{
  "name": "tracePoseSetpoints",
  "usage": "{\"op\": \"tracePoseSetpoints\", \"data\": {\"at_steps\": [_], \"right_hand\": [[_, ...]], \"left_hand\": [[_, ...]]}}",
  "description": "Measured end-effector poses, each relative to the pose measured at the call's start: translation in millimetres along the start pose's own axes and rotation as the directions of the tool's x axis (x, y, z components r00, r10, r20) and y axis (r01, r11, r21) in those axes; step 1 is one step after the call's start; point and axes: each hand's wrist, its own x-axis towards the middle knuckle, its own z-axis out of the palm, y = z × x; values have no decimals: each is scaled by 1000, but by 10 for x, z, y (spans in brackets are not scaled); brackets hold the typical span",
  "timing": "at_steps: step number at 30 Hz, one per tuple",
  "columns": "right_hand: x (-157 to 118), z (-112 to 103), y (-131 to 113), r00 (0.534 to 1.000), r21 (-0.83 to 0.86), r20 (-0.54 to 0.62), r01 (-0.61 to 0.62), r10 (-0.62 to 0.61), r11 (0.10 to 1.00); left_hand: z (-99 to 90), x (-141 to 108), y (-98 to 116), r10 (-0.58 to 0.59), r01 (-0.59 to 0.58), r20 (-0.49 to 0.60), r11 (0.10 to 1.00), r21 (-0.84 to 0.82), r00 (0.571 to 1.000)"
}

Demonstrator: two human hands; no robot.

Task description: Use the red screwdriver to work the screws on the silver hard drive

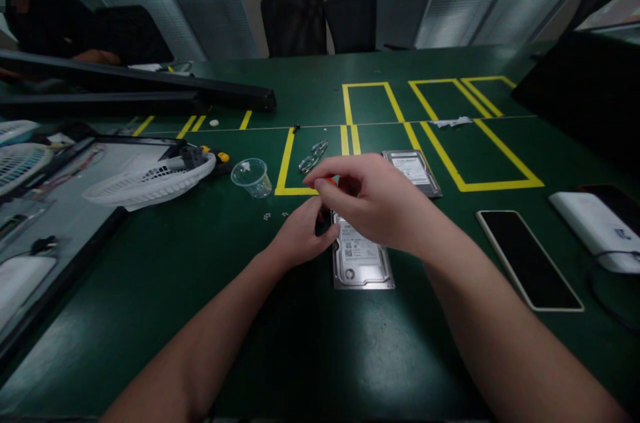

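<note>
A silver hard drive with a white label lies flat on the green table in front of me. My left hand is closed at its upper left edge, the thumb against the side; the other fingertips are partly hidden. Above the drive's far end, my right hand is pinched round a tool with an orange-red handle, mostly covered by the fingers. A second hard drive lies behind my right hand. Small screws are scattered left of my left hand, near a clear plastic cup.
Glasses lie beyond my hands, among yellow tape outlines. At right are a phone and a white power bank. A white fan grille rests on a large panel at left. Long black bars lie near another person.
</note>
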Motion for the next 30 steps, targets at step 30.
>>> {"op": "tracePoseSetpoints", "data": {"at_steps": [30], "right_hand": [[-13, 12, 29, 992, -23, -70, -108, 106, 994]], "left_hand": [[-22, -3, 56, -18, 18, -6, 1000, -13, 1000]]}}
